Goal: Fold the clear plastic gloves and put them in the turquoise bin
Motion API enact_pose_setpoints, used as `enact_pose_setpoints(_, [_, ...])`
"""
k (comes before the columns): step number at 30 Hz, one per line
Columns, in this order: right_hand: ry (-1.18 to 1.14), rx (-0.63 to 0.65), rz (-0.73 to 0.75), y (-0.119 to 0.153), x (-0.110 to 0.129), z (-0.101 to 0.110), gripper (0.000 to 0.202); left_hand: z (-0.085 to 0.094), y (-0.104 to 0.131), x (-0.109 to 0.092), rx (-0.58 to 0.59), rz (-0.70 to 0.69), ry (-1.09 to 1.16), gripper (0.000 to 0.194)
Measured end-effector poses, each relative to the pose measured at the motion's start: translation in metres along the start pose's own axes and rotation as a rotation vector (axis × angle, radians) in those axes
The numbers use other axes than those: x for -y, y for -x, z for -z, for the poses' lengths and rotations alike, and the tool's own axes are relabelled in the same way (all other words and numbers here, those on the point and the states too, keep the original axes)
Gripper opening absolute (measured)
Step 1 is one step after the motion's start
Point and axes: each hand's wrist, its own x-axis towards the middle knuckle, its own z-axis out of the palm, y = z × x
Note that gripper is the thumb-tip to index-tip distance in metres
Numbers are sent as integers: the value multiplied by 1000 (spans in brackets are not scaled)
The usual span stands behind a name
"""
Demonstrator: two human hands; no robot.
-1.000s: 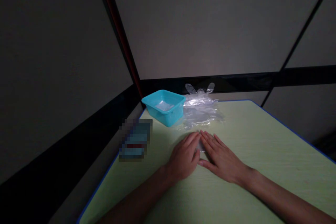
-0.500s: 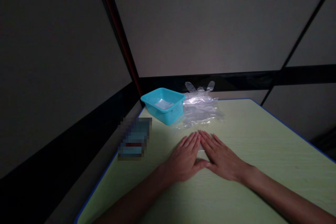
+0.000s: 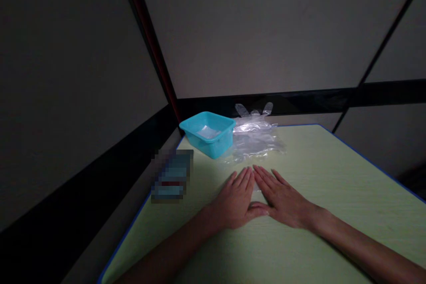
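Note:
My left hand (image 3: 236,199) lies palm down with its fingers stretched forward. Angled toward it, my right hand (image 3: 281,197) also rests flat, and the two hands meet at the fingertips and near the thumbs. In the gap between them shows a small bit of clear plastic (image 3: 256,187); most of it is hidden under my hands, so its kind is unclear. Just beyond my fingertips several clear disposable plastic gloves (image 3: 256,137) lie spread in a loose pile, some fingers sticking up at the back.
A turquoise plastic basket (image 3: 214,146) stands at the far left, a whitish sheet (image 3: 208,132) inside it. Left of my hands lies a pixelated flat object (image 3: 173,177). The pale table (image 3: 333,173) has a blue edge and meets panelled walls behind and at left.
Both hands stay flat in nearly the same place, with only a tiny shift around the thumbs. The view has moved very slightly.

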Motion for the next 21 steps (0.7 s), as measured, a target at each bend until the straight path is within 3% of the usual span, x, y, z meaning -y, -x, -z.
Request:
enact_pose_setpoints(6, [-37, 121, -54, 6, -7, 10, 76, -2, 0, 3, 17, -5, -19, 79])
enact_pose_setpoints(12, [-88, 93, -28, 10, -16, 10, 73, -6, 2, 4, -37, 8, 70, 76])
enact_pose_setpoints(16, [-137, 55, -1, 6, -19, 23, 74, -6, 1, 6, -86, 24, 145, 79])
enact_pose_setpoints(18, [-134, 10, 31, 2, -20, 34, 61, -6, 0, 6, -124, 35, 182, 77])
enact_pose_setpoints(21, [-84, -17, 137, 0, -20, 48, 25, -8, -1, 5, -174, 54, 221, 74])
